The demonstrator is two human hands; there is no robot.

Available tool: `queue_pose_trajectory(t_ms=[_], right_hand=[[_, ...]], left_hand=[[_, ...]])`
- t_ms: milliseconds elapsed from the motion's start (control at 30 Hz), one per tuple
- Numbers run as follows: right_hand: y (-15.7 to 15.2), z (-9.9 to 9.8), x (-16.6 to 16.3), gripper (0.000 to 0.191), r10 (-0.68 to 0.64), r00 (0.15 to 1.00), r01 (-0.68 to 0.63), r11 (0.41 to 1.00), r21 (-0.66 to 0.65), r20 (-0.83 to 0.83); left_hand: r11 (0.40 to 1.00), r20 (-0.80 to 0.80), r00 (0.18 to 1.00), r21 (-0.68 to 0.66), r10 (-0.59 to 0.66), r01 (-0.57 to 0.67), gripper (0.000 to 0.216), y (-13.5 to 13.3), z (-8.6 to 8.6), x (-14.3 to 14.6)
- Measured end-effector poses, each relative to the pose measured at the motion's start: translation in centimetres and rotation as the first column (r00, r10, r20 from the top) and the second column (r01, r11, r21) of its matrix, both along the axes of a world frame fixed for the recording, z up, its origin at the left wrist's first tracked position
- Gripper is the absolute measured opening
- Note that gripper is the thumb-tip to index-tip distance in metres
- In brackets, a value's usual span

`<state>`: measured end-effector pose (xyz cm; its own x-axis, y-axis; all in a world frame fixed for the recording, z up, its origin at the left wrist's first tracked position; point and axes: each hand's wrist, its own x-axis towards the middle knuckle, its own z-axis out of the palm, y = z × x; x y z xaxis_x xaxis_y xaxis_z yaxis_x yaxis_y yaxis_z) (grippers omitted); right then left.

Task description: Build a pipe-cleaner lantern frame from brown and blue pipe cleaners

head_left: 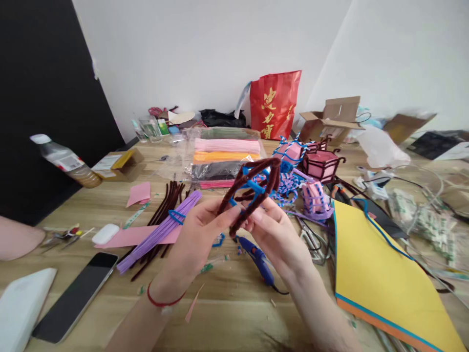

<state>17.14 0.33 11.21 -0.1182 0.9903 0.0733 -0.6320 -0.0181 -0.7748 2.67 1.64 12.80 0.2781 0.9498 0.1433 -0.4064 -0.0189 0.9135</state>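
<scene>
Frame (252,188) base hidden behind hands (234,230)

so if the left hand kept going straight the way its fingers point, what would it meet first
Probably the right hand: the left hand points up and right across the brown and blue pipe-cleaner frame that both hold. Depth is unclear.

Bare forearms, sleeveless in view; thin red string bracelet (161,300) around the left wrist.

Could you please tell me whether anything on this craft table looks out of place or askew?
The plastic bottle at the far left appears tilted rather than upright. Pipe-cleaner offcuts lie scattered on the wooden table beneath both hands.
</scene>
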Motion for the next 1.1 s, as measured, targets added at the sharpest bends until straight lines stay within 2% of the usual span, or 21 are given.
queue_pose_trajectory(t_ms=[167, 300, 533, 700, 867, 1100], right_hand=[[0.0, -0.1, -0.1, 0.039, -0.032, 0.999, 0.032, 0.998, 0.052, 0.004], [-0.1, -0.1, -0.1, 0.037, -0.071, 0.997, 0.068, 0.994, 0.090, 0.022], [-0.5, 0.2, 0.1, 0.039, -0.135, 0.985, 0.110, 0.972, 0.207, 0.110], [-0.1, -0.1, 0.5, 0.032, -0.173, 0.971, 0.131, 0.963, 0.237, 0.166], [0.2, -0.3, 1.4, 0.029, -0.153, 0.962, 0.096, 0.966, 0.241, 0.227], [0.3, 0.0, 1.5, 0.026, -0.146, 0.969, 0.085, 0.954, 0.289, 0.198]], left_hand=[[1.000, -0.041, 0.999, -0.012, -0.017, 0.016, 0.020, -0.2, 0.0, -0.3], [0.999, -0.042, 0.999, -0.022, -0.031, 0.030, 0.021, -0.3, 0.0, -0.2], [0.998, -0.038, 0.998, -0.001, 0.058, -0.059, 0.013, -0.8, 0.4, 0.1], [0.999, -0.071, 0.997, -0.017, 0.035, -0.036, 0.016, -0.9, 0.3, -0.1], [0.999, -0.102, 0.995, -0.038, 0.002, -0.006, 0.016, -0.9, 0.4, -0.3], [0.996, -0.090, 0.996, -0.085, -0.029, 0.021, 0.018, -1.2, 0.7, -0.3]])
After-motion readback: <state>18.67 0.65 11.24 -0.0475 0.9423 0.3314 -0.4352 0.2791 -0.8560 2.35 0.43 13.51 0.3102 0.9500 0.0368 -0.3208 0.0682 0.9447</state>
